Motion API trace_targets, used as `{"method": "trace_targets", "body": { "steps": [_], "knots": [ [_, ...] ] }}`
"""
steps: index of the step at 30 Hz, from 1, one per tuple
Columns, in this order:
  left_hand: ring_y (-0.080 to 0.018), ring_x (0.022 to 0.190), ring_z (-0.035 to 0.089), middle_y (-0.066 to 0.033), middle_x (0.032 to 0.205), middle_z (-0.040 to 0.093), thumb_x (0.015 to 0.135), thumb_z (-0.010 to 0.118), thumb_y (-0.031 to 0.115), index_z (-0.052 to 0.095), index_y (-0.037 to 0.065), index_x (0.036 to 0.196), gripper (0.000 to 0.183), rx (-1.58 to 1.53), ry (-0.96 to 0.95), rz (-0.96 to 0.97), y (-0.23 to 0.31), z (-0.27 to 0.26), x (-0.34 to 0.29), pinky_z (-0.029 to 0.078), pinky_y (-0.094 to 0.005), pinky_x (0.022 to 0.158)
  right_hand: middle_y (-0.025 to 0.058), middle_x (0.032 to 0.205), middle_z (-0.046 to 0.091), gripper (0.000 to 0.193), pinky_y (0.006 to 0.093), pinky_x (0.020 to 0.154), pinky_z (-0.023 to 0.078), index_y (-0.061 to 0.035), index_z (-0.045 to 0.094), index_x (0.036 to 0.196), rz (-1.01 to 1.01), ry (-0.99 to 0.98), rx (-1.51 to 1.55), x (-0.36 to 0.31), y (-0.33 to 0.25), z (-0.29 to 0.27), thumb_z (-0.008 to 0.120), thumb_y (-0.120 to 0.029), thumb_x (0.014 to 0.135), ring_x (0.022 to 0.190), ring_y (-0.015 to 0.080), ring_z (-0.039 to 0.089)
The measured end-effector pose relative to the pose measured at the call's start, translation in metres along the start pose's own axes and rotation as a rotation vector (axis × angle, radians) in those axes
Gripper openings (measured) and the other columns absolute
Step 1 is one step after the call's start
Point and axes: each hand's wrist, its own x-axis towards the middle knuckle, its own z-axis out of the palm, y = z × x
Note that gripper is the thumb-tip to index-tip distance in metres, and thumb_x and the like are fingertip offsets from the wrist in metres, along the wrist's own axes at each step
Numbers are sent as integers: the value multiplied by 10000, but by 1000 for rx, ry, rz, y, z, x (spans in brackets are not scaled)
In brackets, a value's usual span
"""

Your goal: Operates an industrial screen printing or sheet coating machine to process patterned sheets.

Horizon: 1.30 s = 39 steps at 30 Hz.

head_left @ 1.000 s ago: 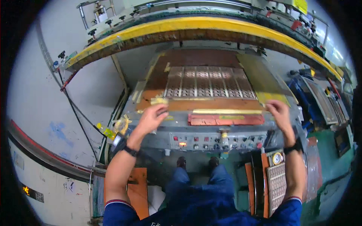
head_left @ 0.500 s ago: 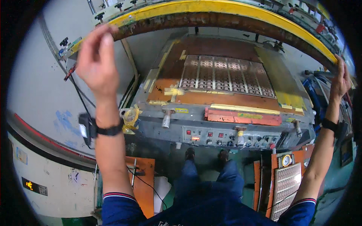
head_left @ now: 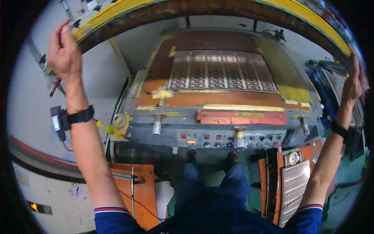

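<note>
A raised frame with a yellow edge [head_left: 102,16] and a dark brown underside arches across the top of the view. My left hand [head_left: 66,54] is up beside its left end, fingers pointing upward and slightly bent, the thumb apart from them; nothing shows in it. At the opposite end, my right hand [head_left: 355,80] has its fingers stretched up against the frame's edge. Below the frame, a sheet with a repeating copper-coloured pattern [head_left: 223,72] lies on the brown machine bed [head_left: 187,100], which has strips of yellow tape.
A salmon-coloured bar [head_left: 222,117] lies along the bed's front edge, above a control panel [head_left: 249,141] with knobs and red switches. At lower right, a patterned panel [head_left: 295,191] rests on an orange board beside a round dial gauge [head_left: 293,158]. An orange board [head_left: 146,195] stands lower left.
My left hand has moved left and a little down, out to the frame's left end. The frame appears higher in view. My right hand stays at the right end, slightly lower.
</note>
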Motion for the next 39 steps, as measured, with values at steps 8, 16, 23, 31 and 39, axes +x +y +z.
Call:
{"method": "trace_targets", "body": {
  "steps": [8,16,23,31,39],
  "knots": [
    [-127,897,629,-84,956,682,954,511,201,665,28,1075,262,-142,26,-79,-17,-5,4,481,-247,835,96,1018,682,225,252,875,467,10,676,1058,13,120,104,2,-14,14,561,-137,932,933,134,623],
    [-114,864,627,-73,917,690,962,503,217,668,31,1069,271,-165,-2,-128,-5,-7,5,482,-241,807,56,956,682,194,226,821,462,-3,688,1027,-23,120,92,2,-13,3,570,-115,922,868,107,608],
    [-124,826,615,-75,893,677,970,473,224,646,11,1077,295,-114,-154,-345,0,-13,-90,476,-256,764,78,946,663,133,262,831,439,19,652,940,106,-13,60,-86,-38,11,553,-59,899,883,144,584],
    [-73,723,564,-22,790,629,944,534,172,654,24,983,195,-396,-486,-725,2,-24,-181,450,-205,644,0,706,527,150,233,615,384,-8,580,796,336,-330,-73,-163,-62,-6,571,-111,905,660,91,471],
    [-93,562,532,-47,700,603,973,465,293,628,2,894,342,-868,-488,-1218,9,3,-225,445,-217,505,-51,609,418,301,229,506,283,-26,492,652,792,-545,209,-211,-74,28,597,-150,906,592,34,353]
  ]
}}
